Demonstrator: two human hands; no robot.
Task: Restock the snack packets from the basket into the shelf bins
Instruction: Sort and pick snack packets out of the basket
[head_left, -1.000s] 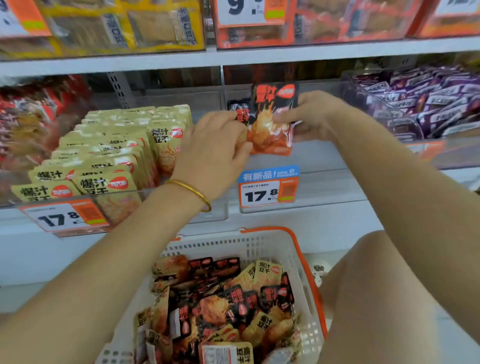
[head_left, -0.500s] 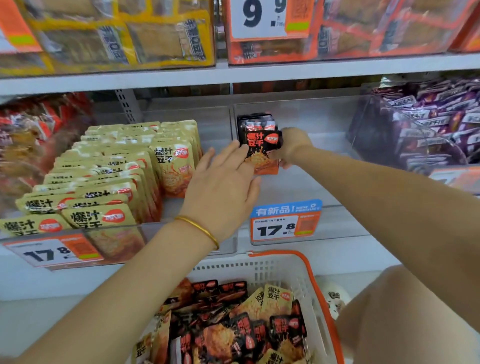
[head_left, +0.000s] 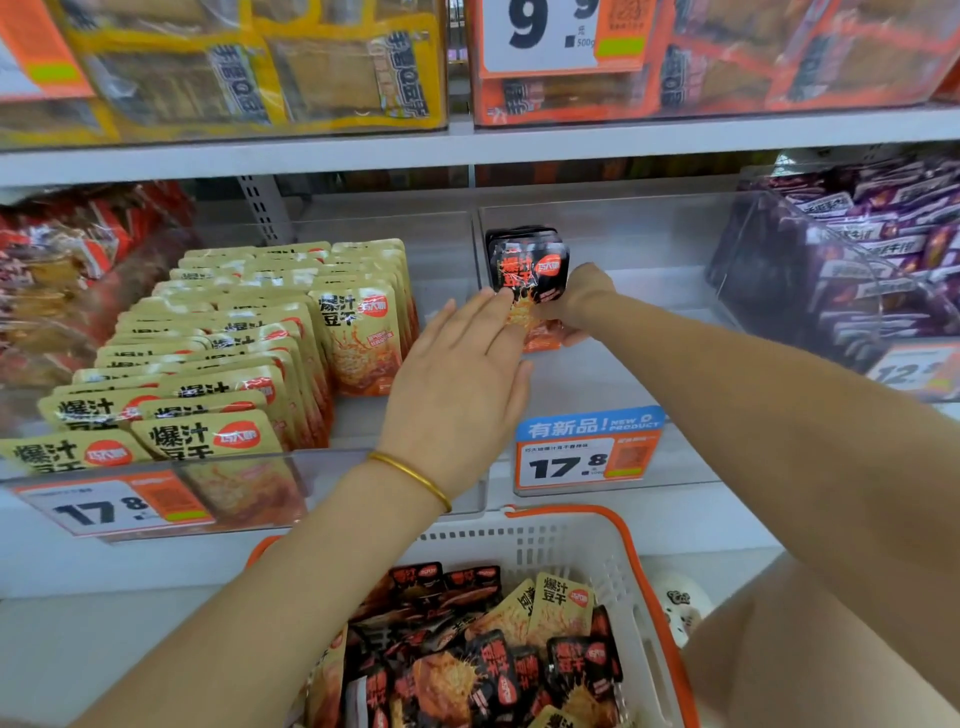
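Straight above the basket (head_left: 597, 519), in the clear bin (head_left: 639, 234), the right hand (head_left: 582, 299) is gripping the upright black packets (head_left: 530, 265). The left hand (head_left: 462, 374), fingers straight, is touching the front one, probably squaring the row. More are lying in the basket.

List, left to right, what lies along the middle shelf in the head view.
Red packets → yellow packets → left hand, flat and open → black packets, standing upright → right hand, gripping them → purple packets.
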